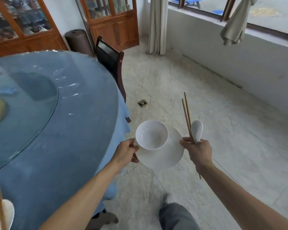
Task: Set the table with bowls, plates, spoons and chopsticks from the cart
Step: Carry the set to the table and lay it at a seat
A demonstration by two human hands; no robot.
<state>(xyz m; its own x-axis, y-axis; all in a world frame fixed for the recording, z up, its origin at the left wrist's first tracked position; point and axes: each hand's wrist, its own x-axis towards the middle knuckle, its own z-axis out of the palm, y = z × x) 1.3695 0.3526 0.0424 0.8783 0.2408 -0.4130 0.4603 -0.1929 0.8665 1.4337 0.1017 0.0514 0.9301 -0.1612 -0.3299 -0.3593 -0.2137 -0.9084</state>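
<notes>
Left hand (126, 151) gripped the rim of a round white ceramic plate (166, 156), thumb on top, fingers underneath. A white round ceramic bowl (151, 134) sat on the plate, toward its left side, open side up, nothing in it. Plate and bowl were held in the air over the pale marbled tile floor (206, 100), just off the edge of the round worktop under a blue cloth (70, 146).

Right hand (200, 152) was closed around a pair of brown wooden chopsticks (186, 117) and a white ceramic soup spoon (197, 130) together; chopstick tips and spoon bowl pointed up and away, chopstick ends stuck out below the wrist.

On the worktop: a glass turntable (23, 103) in the middle; at the near left edge, another white dish (0, 213) with chopsticks across it, partly cut off. A dark wooden chair (111, 60) stood against the far side of the worktop.
</notes>
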